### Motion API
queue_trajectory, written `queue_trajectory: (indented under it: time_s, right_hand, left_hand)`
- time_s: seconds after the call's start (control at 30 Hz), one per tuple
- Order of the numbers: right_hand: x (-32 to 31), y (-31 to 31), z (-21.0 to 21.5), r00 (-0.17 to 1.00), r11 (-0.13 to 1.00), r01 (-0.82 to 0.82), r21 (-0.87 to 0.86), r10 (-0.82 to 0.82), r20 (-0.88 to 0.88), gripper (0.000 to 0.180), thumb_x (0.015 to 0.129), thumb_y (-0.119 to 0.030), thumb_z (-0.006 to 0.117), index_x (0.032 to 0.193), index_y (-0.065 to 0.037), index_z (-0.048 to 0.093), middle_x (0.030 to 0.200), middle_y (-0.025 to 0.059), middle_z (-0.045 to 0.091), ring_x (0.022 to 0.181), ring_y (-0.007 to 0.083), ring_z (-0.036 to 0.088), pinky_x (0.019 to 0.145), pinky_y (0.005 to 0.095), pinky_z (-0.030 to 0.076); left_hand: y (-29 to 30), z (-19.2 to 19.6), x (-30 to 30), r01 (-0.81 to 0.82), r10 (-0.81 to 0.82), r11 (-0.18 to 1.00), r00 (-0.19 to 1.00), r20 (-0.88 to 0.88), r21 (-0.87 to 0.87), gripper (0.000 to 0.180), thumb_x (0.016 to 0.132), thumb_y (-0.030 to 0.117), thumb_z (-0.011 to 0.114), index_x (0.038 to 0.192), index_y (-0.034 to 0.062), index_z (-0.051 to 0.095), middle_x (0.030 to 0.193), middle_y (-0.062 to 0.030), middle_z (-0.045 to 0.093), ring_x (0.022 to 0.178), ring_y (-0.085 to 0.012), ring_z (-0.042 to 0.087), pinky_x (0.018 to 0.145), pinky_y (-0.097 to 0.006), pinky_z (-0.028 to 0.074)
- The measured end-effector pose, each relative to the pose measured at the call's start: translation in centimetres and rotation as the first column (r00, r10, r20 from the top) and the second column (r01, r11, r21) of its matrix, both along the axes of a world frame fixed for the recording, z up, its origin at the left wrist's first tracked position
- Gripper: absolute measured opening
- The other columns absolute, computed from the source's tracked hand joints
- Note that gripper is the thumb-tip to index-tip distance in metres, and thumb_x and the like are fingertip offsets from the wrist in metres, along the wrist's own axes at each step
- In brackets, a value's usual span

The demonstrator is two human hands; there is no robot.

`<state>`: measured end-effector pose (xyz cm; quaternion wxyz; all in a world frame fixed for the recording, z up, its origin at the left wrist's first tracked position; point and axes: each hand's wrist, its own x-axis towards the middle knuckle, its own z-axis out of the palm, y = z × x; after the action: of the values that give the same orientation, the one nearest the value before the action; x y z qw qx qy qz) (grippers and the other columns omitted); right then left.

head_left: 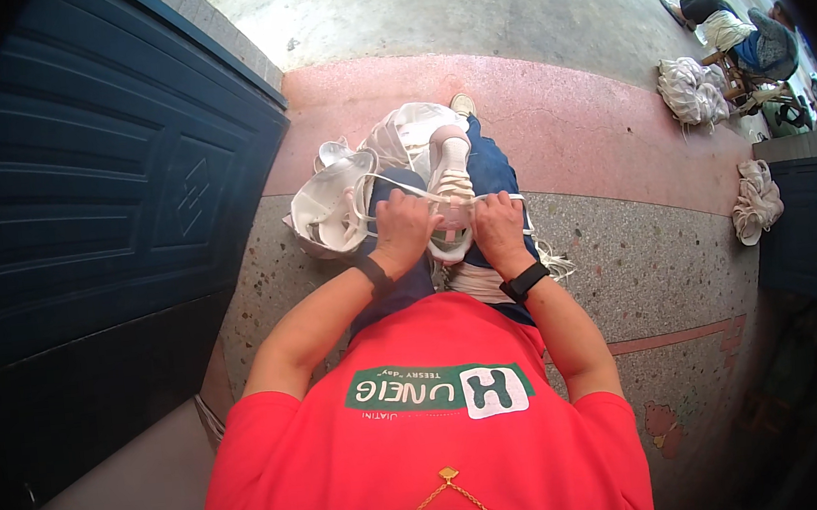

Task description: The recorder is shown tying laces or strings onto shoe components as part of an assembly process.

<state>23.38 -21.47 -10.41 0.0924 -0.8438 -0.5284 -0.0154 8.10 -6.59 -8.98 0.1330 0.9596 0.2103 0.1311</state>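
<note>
A white and pale pink sneaker (455, 181) lies lengthwise over my lap, its front crossed by rows of white lacing. My left hand (405, 228) is closed at the shoe's left side, pinching a white shoelace (404, 186) that loops out to the left. On the other side my right hand (500, 233) has its fingers closed on the lace too, by the shoe's opening. Both hands partly cover the shoe. White shoe pieces (328, 207) are heaped against my left leg, and a white bag (407, 127) lies beyond them.
A dark blue panelled door (120, 173) stands close on the left. Loose white laces (557, 261) hang beside my right leg. At the far right another person (759, 40) sits near a bundle of white shoes (693, 91); a second bundle (757, 202) lies nearer.
</note>
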Motion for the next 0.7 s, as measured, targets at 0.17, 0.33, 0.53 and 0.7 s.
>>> queue_trajectory:
  time_s: [0.17, 0.33, 0.53, 0.7]
  right_hand:
    - [1.3, 0.6, -2.3, 0.994, 0.992, -0.043, 0.115, 0.055, -0.098, 0.012, 0.087, -0.019, 0.067, 0.087, -0.008, 0.069, 0.085, 0.0096, 0.064, 0.088, 0.0304, 0.061, 0.08, 0.0449, 0.049]
    - [0.7, 0.9, -1.4, 0.988, 0.987, -0.156, 0.039, 0.156, -0.003, 0.008, 0.083, -0.015, 0.064, 0.086, -0.009, 0.069, 0.088, 0.0082, 0.065, 0.092, 0.028, 0.061, 0.077, 0.0428, 0.047]
    - [1.1, 2.8, 1.0, 0.967, 0.962, -0.245, -0.117, 0.251, 0.037, 0.009, 0.083, -0.015, 0.062, 0.081, -0.013, 0.07, 0.095, 0.0074, 0.063, 0.096, 0.026, 0.059, 0.079, 0.0422, 0.043]
    - [4.2, 0.8, 2.9, 0.965, 0.881, -0.066, 0.469, 0.177, -0.196, 0.011, 0.09, -0.006, 0.057, 0.091, -0.008, 0.068, 0.092, 0.0103, 0.062, 0.091, 0.0261, 0.06, 0.079, 0.042, 0.044]
  left_hand:
    - [0.5, -1.2, 0.7, -0.01, 0.006, 0.997, 0.999, -0.053, -0.083, 0.019, 0.086, 0.022, 0.072, 0.098, 0.0081, 0.069, 0.091, -0.0088, 0.067, 0.093, -0.0325, 0.059, 0.078, -0.046, 0.046]
    - [2.7, -1.8, 0.4, 0.051, -0.03, 0.96, 0.996, 0.082, -0.274, 0.016, 0.088, 0.012, 0.068, 0.103, 0.0049, 0.069, 0.094, -0.0129, 0.067, 0.093, -0.0364, 0.06, 0.083, -0.046, 0.049]
    - [4.1, -0.6, 2.0, 0.109, -0.105, 0.994, 0.989, 0.1, -0.034, 0.025, 0.083, 0.003, 0.064, 0.107, 0.0079, 0.07, 0.109, -0.0117, 0.067, 0.103, -0.0333, 0.059, 0.086, -0.045, 0.05]
    - [4.7, -0.3, 2.6, 0.234, -0.234, 0.972, 0.97, -0.071, -0.007, 0.022, 0.082, 0.004, 0.063, 0.102, 0.0097, 0.072, 0.096, -0.0078, 0.069, 0.101, -0.0318, 0.06, 0.082, -0.044, 0.051]
